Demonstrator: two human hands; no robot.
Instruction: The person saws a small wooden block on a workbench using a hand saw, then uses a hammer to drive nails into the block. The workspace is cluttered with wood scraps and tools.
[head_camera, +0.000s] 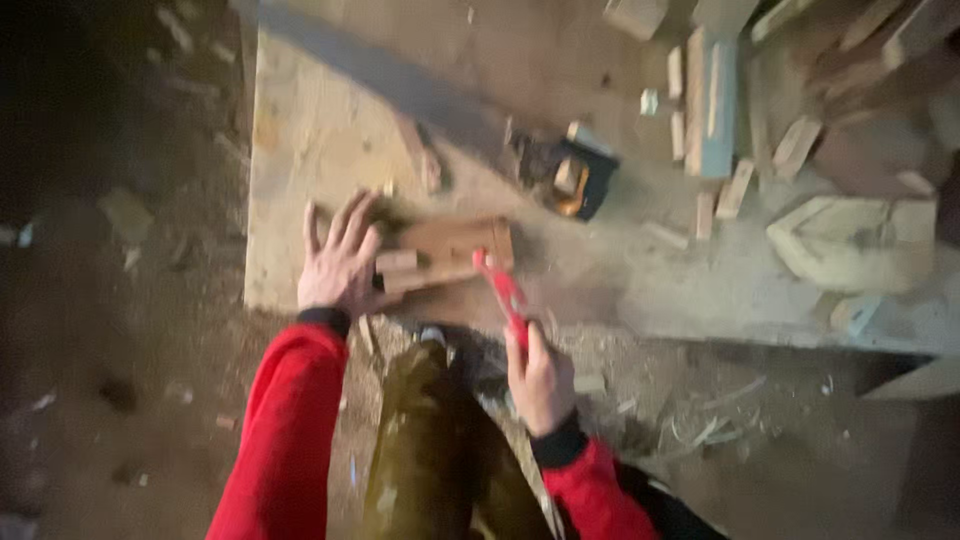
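My left hand (340, 262) lies flat with fingers spread on a chipboard panel (300, 150), its thumb side pressing against a small brown wooden board (452, 250). My right hand (541, 383) grips a red-handled tool (505, 292); its tip reaches the right end of that board. The picture is blurred, so the kind of tool is unclear. Both arms wear red sleeves. My knee in dark olive trousers (425, 440) is below, between the arms.
Several wood offcuts (735, 190) and a pale blue block (712, 100) lie scattered at the upper right. A dark boxy object with yellow parts (578, 178) sits behind the board. A pale angular block (850, 240) lies at right. Dirt floor with shavings surrounds the panel.
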